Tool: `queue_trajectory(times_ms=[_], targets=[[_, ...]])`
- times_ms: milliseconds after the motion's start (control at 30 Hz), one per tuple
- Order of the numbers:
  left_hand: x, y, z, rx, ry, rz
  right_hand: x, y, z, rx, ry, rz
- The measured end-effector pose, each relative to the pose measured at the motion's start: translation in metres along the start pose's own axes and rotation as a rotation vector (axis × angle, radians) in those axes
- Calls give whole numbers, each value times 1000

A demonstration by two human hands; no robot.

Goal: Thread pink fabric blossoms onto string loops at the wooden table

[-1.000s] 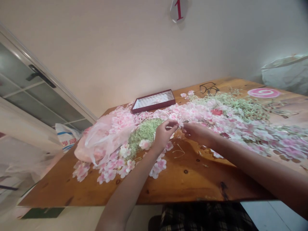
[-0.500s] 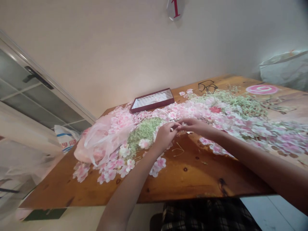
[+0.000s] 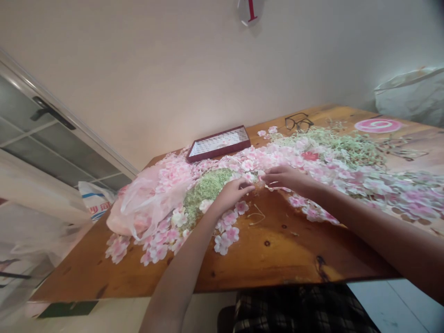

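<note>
My left hand (image 3: 233, 194) is low over the table's middle, thumb and fingers curled together at the tips; anything between them is too small to make out. Across a narrow gap is my right hand (image 3: 286, 178), with a small pale pink artificial flower (image 3: 261, 176) at its fingertips. Loose pink and white artificial blossoms (image 3: 227, 233) lie below and beside my left hand. Behind its wrist rises a heap of small green plastic pieces (image 3: 206, 187). A wide spread of blossoms (image 3: 347, 180) lies beyond and under my right forearm.
The wooden table (image 3: 260, 263) also carries a clear plastic bag (image 3: 138, 208) of pink blossoms, a shallow dark-red tray (image 3: 220, 151) by the wall, glasses (image 3: 299, 124), green stems (image 3: 347, 145) and a pink round disc (image 3: 378, 125). A thin pale stem (image 3: 256, 216) lies near my hands.
My hands, which met at the fingertips, have moved apart. The left has shifted slightly left and down, the right slightly right.
</note>
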State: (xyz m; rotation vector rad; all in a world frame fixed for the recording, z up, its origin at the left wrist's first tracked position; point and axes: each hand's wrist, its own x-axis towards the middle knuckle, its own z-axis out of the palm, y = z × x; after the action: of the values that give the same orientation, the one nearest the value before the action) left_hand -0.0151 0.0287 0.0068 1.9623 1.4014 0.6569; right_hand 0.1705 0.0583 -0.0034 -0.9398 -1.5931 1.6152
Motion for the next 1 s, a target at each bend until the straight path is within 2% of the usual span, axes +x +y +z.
queue_trajectory(times_ms=[133,267,367,600,833,1000], targets=[[-4,0,2,254,-187,-16,1,-2,2,-95,68,-12],[-9,11,11,545,-183,-55,6,6,-2,-305,133,-52],[-12,17,15,660,-194,-26,8,11,-5,-430,143,-83],[-10,8,17,712,-198,78,7,6,1,-191,105,-42],[-11,10,18,704,-189,104,5,1,0,-338,90,-90],[-11,9,25,729,-147,186,-2,-8,2,-408,91,-67]])
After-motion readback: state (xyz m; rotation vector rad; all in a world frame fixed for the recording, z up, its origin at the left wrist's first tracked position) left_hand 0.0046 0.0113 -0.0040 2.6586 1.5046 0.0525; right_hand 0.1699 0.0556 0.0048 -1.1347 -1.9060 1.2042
